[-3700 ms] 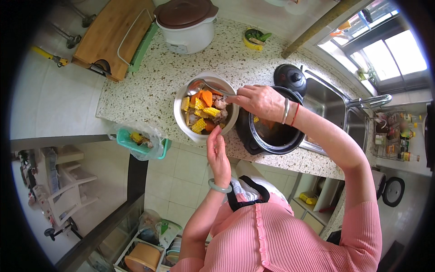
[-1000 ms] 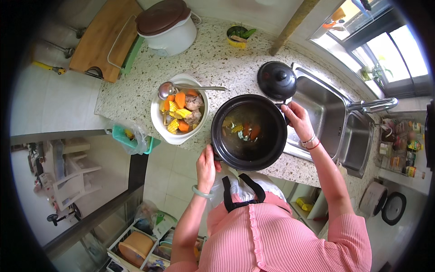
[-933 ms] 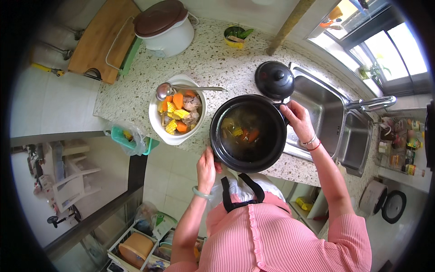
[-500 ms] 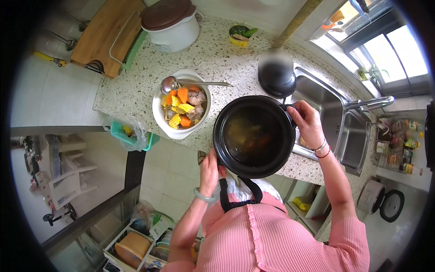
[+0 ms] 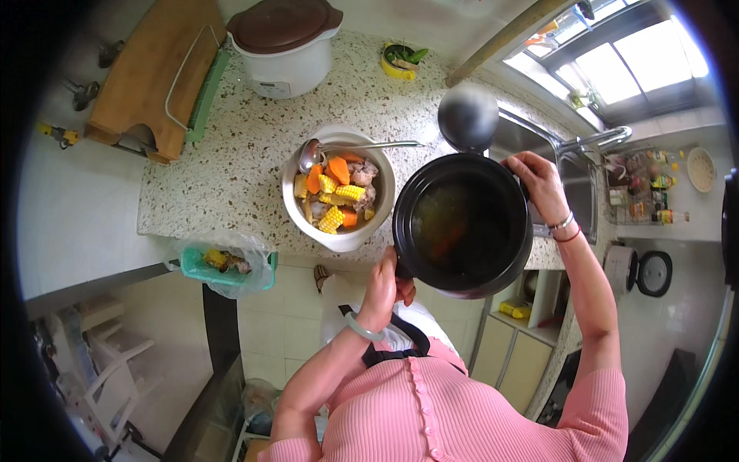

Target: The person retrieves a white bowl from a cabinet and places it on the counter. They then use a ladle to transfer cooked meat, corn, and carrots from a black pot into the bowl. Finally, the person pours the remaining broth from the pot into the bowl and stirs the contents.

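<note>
I hold a black cooking pot (image 5: 514, 245) up in front of me at the counter's front edge, one hand on each side handle. My left hand (image 5: 385, 296) is closed on the near-left handle. On the far-right handle my right hand (image 5: 545, 185) is closed. Some thin brownish broth (image 5: 443, 227) lies inside, and the pot looks slightly tilted. To its left, a white bowl (image 5: 340, 242) stands on the counter, filled with corn pieces (image 5: 332, 220), carrot chunks (image 5: 337, 169) and meat on the bone (image 5: 365, 175). A metal ladle (image 5: 369, 145) rests across the bowl.
Behind the pot sits a dark rounded object (image 5: 466, 123), partly blurred, beside the steel sink (image 5: 517, 138). A white cooker (image 5: 285, 65) and a small yellow bowl (image 5: 398, 71) stand farther back. A lined green bin (image 5: 227, 266) hangs at the counter's front-left edge.
My view has turned, so the bowl and pot appear farther right and the sink farther left. The pot now shows more of its lower right outer wall. Both hands still grip it.
</note>
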{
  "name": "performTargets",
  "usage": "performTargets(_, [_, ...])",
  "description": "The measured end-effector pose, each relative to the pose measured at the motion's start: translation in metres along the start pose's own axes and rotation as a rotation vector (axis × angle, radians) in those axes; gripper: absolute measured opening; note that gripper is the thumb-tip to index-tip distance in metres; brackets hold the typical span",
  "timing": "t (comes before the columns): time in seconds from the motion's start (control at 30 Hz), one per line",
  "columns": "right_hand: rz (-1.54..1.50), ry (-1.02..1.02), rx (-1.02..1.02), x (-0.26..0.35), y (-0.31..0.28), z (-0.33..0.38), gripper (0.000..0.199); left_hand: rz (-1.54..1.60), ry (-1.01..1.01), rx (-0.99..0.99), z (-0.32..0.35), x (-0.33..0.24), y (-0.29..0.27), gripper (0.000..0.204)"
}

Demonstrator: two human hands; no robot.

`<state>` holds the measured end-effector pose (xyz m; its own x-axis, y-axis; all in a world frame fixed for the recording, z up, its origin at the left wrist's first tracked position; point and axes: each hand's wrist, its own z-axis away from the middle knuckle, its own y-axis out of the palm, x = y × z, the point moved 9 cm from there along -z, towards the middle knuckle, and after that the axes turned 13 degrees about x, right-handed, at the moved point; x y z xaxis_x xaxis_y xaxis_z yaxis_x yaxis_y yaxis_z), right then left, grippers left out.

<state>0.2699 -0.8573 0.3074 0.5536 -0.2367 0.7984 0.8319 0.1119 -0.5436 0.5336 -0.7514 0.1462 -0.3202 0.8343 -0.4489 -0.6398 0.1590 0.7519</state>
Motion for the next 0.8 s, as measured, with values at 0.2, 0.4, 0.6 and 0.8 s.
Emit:
performTargets(0.2, [0.236, 0.084, -0.068, 0.026, 0.008, -0.012, 0.025, 0.134, -0.137, 0.072, 0.009, -0.002, -0.005, 0.053])
performTargets(0.4, [0.446, 0.171, -0.026, 0.066, 0.034, -0.030, 0.025, 0.238, -0.190, 0.121, 0.008, 0.005, -0.022, 0.054])
performTargets(0.6, [0.504, 0.149, -0.013, 0.057, 0.036, -0.046, 0.024, 0.332, -0.218, 0.144, 0.002, 0.008, -0.029, 0.053])
performTargets(0.8, [0.617, 0.156, 0.051, 0.061, 0.044, -0.065, 0.025, 0.369, -0.225, 0.172, -0.001, 0.002, -0.033, 0.049])
